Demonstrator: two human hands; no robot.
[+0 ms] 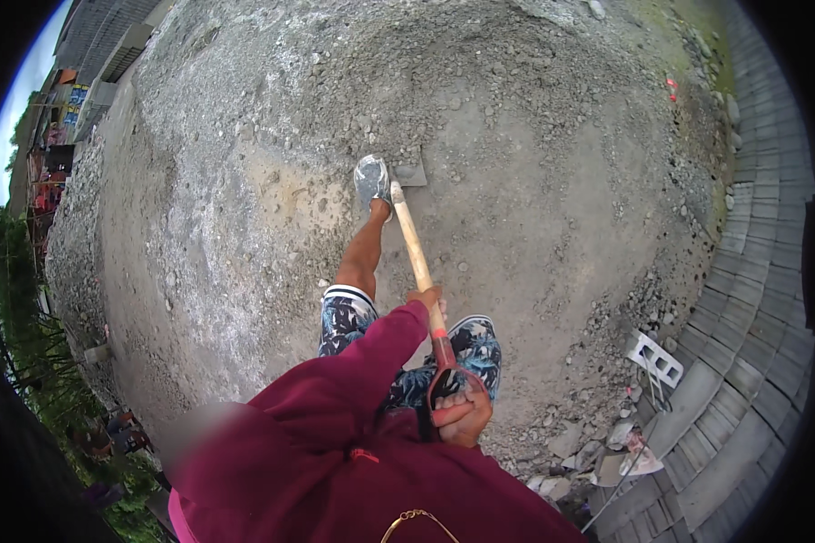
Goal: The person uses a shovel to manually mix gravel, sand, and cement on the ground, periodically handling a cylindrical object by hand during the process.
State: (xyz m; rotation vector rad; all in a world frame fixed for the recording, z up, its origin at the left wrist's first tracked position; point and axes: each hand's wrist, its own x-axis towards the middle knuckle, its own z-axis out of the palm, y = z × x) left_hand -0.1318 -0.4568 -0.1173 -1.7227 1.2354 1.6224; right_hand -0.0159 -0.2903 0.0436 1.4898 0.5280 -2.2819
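Gravel (186,262): Loose, pale stones lie left of the shovel (414,244) and beyond its blade (411,173); by its look, this is ground left to work.
Shoe (370,179): A dusty grey shoe is planted just left of the blade; whether it presses on the metal cannot be told.
Shovel: Its blade reaches the ground beside the shoe, with no heaped load visible, as the wooden shaft slants back toward a worker in a maroon top (353,471). The shovelling appears to be partway through.
Left hand (425,297): Fingers wrap the shovel's shaft, clamped together around the pale wood just beyond its red collar.
Right hand (466,421): Fingers curl over the crossbar of the shovel's red D-shaped grip, closed on it with no gap showing.
Smooth ground (552,199): A flatter grey patch spreads right of the shovel, seemingly scraped already, though scattered stones remain along its edges.
Concrete block (656,359): A pale hollow block sits well right of the shovel, near grey slats (743,335), apart from both hands.
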